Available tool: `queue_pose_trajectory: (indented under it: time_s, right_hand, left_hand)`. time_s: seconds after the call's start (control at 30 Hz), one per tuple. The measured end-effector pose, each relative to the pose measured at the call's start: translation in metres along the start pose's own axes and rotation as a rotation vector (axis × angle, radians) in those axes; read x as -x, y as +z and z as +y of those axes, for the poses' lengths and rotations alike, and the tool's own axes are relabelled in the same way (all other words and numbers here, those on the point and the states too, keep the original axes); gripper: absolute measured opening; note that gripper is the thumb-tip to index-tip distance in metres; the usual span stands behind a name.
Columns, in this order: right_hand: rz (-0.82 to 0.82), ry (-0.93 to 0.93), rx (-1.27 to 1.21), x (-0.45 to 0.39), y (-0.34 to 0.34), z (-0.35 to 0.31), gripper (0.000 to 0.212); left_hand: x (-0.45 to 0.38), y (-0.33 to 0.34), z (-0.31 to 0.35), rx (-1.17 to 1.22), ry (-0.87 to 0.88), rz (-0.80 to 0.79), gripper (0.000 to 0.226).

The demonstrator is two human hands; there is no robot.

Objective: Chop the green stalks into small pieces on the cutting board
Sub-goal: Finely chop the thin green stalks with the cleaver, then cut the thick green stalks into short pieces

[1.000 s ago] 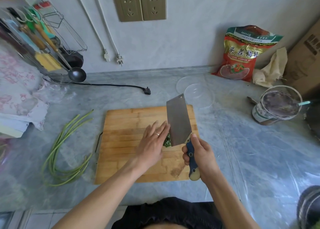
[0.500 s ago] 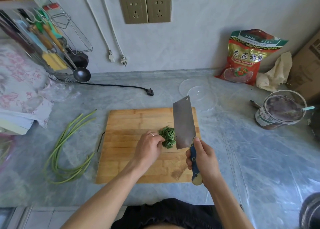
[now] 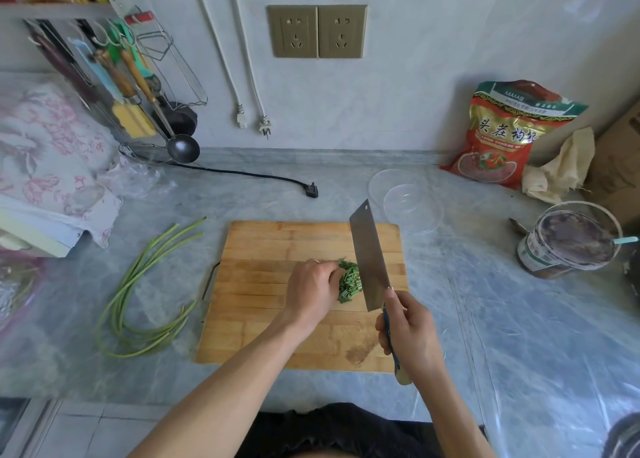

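Left hand (image 3: 311, 289) curled tighter, bunching chopped greens (image 3: 349, 281); right hand (image 3: 410, 333) grips cleaver (image 3: 369, 255).

A small heap of chopped green stalk pieces (image 3: 349, 281) sits right of centre on the rectangular wooden cutting board (image 3: 263, 284), which lies flat on the grey counter (image 3: 485, 319). Just right of the heap, a steel cleaver (image 3: 369, 258) with a blue handle stands on edge. Left of the board, several long uncut green stalks (image 3: 138, 291) curve across the counter
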State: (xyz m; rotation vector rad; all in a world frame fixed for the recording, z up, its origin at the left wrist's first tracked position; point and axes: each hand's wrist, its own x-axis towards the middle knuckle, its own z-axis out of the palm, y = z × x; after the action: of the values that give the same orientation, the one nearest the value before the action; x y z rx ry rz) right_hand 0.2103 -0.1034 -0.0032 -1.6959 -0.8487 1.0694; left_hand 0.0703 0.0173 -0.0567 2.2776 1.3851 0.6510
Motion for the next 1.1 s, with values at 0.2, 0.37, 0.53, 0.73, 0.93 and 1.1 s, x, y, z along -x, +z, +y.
queue_pose_trajectory:
  time_s: [0.2,0.37,0.53,0.73,0.93,1.1]
  right_hand:
    - [-0.069,-0.007,-0.006,0.003,0.008,-0.006,0.035]
    - [-0.193,-0.002,0.035,0.004,0.042,-0.008,0.031]
    - [-0.255,-0.087,0.234,-0.001,0.088,-0.006,0.016]
    - [-0.235,-0.205,0.450,-0.003,0.144,-0.007,0.023]
    - [-0.199,-0.135,0.466,0.006,0.195,-0.013,0.026]
    - [-0.160,-0.110,0.498,0.010,0.229,-0.015,0.025]
  left_hand:
    - [0.023,-0.020,-0.012,0.152,-0.058,0.075,0.017]
    - [0.068,-0.053,-0.061,0.210,-0.299,0.147,0.026]
    - [0.101,-0.092,-0.113,0.217,-0.454,0.242,0.019]
    - [0.126,-0.115,-0.171,0.150,-0.496,0.164,0.025]
    - [0.140,-0.150,-0.238,-0.186,-0.337,-0.207,0.063]
    - [0.146,-0.161,-0.277,-0.302,-0.130,-0.279,0.038]
